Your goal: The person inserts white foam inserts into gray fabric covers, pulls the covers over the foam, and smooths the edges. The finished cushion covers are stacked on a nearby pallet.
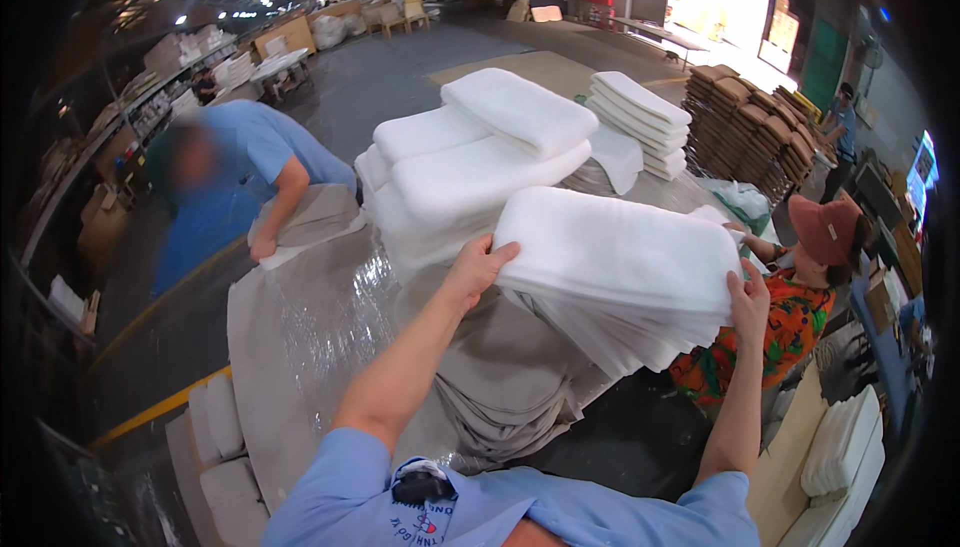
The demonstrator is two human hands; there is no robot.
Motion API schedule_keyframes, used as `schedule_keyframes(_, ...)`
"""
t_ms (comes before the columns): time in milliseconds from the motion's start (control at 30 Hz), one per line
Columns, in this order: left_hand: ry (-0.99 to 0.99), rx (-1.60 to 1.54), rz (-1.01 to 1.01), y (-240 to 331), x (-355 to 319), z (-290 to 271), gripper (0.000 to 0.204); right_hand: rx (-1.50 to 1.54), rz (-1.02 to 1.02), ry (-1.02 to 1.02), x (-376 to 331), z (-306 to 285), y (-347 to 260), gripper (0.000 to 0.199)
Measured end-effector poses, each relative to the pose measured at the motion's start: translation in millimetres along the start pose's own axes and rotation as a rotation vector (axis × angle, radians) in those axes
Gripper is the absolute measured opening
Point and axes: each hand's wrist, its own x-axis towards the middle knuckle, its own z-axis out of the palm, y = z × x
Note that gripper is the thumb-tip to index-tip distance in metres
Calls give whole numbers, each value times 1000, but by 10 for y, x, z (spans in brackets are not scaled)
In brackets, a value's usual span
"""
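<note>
Hands are grasping a white padding stack [620, 267]: left hand [478, 265] clasping its near-left edge, right hand [748, 302] its right corner. The stack is hovering above the bench [300, 347]; keeping both ends level should be stopping sheets from sliding.

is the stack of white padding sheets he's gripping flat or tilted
Tilted: the stack of white padding sheets slopes down rightward, left hand higher than right hand.

Soft matt white wadding pad [620, 252]
</note>
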Motion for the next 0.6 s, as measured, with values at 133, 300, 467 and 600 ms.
schedule_keyframes(133,124,-3,134,38,-590,-212,44,72,-88,25,-315,11,-225,50)
schedule_keyframes(300,300,-101,89,-226,-2104,-1088,43,204,-84,-142,-1212,560,-533,52)
schedule_keyframes(467,543,-116,-112,-981,-4006,-2009,38,264,141,-457,-2513,1663,-435,56)
schedule_keyframes(600,729,-136,-266,-1335,-5466,-2558,34,355,398,-639,-3738,2460,-181,55)
